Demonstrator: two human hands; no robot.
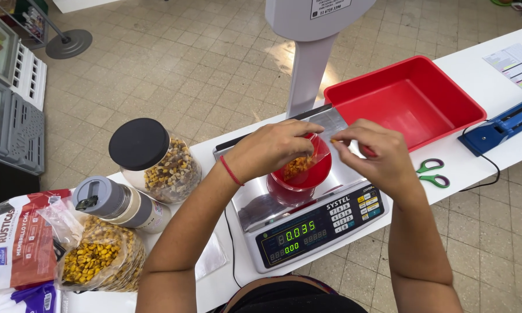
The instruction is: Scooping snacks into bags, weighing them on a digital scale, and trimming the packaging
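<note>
Both hands meet over the steel pan of a digital counter scale (307, 217) that stands on the white tabletop (475, 81). On the pan sits a small red bowl (307, 174) with orange-yellow toasted corn kernels (297, 167) in it. A small clear plastic bag (320, 152) is held at the bowl's far rim; it runs roughly upright with a slight tilt. Which way its mouth points cannot be told, as the hands cover its top.

The left hand (269, 148) comes in from the left, its grip closed in a pinch on the bag's upper edge, thumb and fingers bent over the bowl. A thin red band circles that wrist. The right hand (377, 150) comes from the right, its grip also closed, fingertips pinching the same upper edge of the bag, just beside the left fingers.

Behind the scale to the right lies an empty red rectangular tray (409, 95), its long axis running across the tabletop. Green-handled scissors (433, 173) lie near the right wrist, and a blue bag sealer (501, 127) lies further right. To the left stand a black-lidded jar of mixed nuts (157, 159), a grey-capped bottle (119, 203) on its side, and a bag of yellow corn (99, 258).
</note>
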